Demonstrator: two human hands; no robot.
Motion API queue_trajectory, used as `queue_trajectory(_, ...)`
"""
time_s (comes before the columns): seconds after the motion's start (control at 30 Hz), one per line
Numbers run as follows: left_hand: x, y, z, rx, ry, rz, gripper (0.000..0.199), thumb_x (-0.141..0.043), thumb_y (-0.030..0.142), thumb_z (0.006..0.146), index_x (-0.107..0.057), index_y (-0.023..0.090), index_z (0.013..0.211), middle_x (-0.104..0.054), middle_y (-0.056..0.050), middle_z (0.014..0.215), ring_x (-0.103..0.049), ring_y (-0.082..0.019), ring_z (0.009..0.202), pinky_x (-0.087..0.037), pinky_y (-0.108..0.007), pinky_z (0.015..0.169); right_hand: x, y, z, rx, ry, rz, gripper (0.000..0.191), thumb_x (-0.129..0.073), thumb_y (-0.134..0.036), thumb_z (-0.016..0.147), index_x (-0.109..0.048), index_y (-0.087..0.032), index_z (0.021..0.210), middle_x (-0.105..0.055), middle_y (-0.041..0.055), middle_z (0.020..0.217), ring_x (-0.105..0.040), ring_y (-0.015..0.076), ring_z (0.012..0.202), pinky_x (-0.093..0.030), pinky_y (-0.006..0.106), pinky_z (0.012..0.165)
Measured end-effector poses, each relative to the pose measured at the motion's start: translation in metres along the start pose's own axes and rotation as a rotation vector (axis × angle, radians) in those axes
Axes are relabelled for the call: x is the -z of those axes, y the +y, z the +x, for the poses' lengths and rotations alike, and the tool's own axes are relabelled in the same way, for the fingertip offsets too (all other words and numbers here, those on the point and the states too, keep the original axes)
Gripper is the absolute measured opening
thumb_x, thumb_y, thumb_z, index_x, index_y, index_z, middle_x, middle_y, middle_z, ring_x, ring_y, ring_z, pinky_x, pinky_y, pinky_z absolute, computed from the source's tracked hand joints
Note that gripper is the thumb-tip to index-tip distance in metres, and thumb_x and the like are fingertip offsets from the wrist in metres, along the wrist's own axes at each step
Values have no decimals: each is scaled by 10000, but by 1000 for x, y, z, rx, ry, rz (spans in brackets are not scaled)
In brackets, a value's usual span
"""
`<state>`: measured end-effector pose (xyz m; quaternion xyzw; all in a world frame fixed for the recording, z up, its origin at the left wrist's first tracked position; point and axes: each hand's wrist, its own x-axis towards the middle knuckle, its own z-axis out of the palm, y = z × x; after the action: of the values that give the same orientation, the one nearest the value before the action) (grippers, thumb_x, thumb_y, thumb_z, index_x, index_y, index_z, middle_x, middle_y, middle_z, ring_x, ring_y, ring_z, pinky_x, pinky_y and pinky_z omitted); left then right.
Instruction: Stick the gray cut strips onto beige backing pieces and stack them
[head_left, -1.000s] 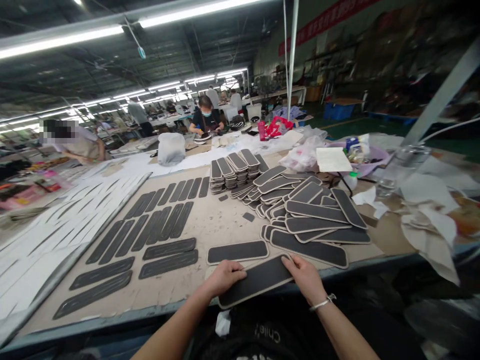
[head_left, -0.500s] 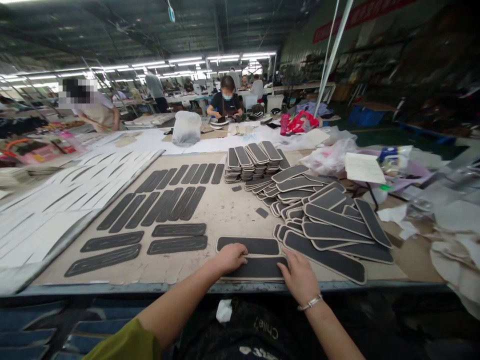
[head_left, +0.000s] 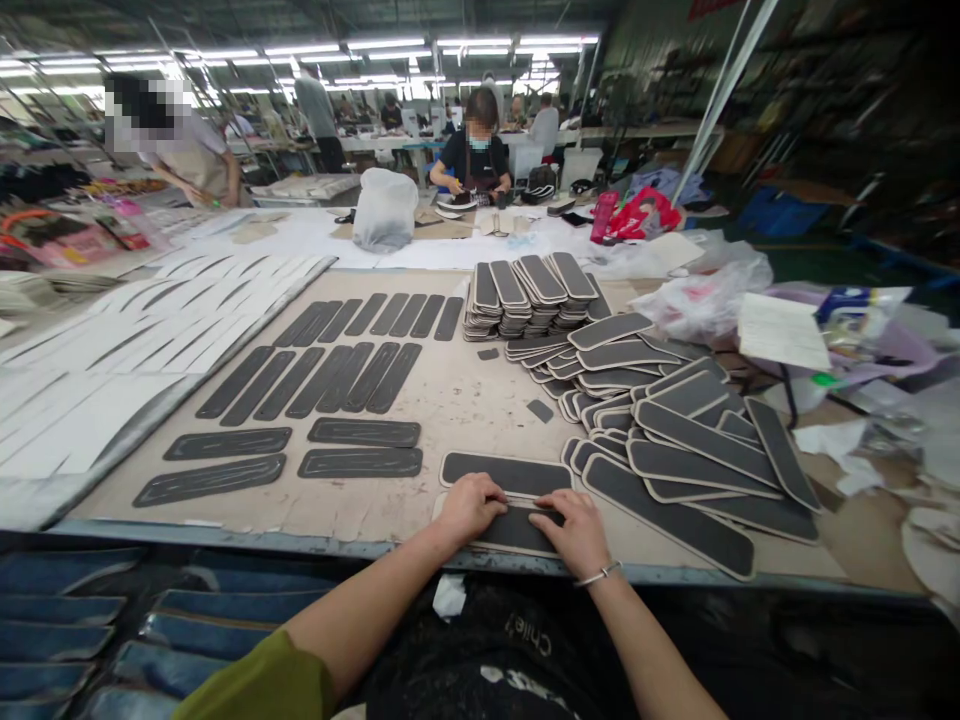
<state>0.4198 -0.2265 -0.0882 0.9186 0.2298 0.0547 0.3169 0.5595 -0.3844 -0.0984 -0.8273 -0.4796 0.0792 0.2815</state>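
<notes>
A dark grey oblong panel with a beige border [head_left: 517, 530] lies by the front edge of the table, partly covered by both hands. My left hand [head_left: 472, 508] is closed over its left part, fingers curled and thumb pressed down. On the right part, my right hand [head_left: 576, 530] has bent fingers along the far edge and the thumb on the dark face. Just beyond lies a second bordered panel [head_left: 506, 474], flat and parallel. To the right spreads a loose heap of similar panels [head_left: 694, 435].
Neat stacks of panels [head_left: 532, 290] stand behind the heap. Glossy-lined dark strips [head_left: 360, 462] lie in rows at left, beside white sheets [head_left: 97, 345]. Two small dark scraps [head_left: 540, 411] lie mid-table. Plastic bags [head_left: 705, 295] crowd the right. Co-workers are beyond.
My right hand has moved inward over the near panel, closer to my left hand, its thumb now further in. The camera view has tilted down and shifted slightly left.
</notes>
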Motion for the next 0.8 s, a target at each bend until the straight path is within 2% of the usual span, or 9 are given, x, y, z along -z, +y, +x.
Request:
queue_trajectory(0.63,-2,5,1,0,-8,39,99,-609,222,740,-695,196,781,-634,-26,802,-539,-164,815,-382,-276,779,1,-5,-2,-22,10,-9,162,-559,-383,763,-662,-263,797,-614,16,863,-501,191,844,-353,322,763)
queue_trajectory(0.7,1,6,-1,-38,-9,15,102,-597,224,749,-691,197,780,-630,-23,792,-541,-160,811,-388,-270,770,3,-5,-4,6,14,-15,178,-556,-385,770,-656,-269,860,-616,16,881,-508,190,862,-367,325,782)
queue_trajectory(0.8,10,9,-6,-114,8,-66,117,-569,230,772,-682,202,776,-621,-12,771,-546,-145,795,-399,-249,748,13,-4,-10,67,62,-45,366,-575,-401,757,-583,-250,1090,-608,49,1004,-503,210,954,-368,356,857)
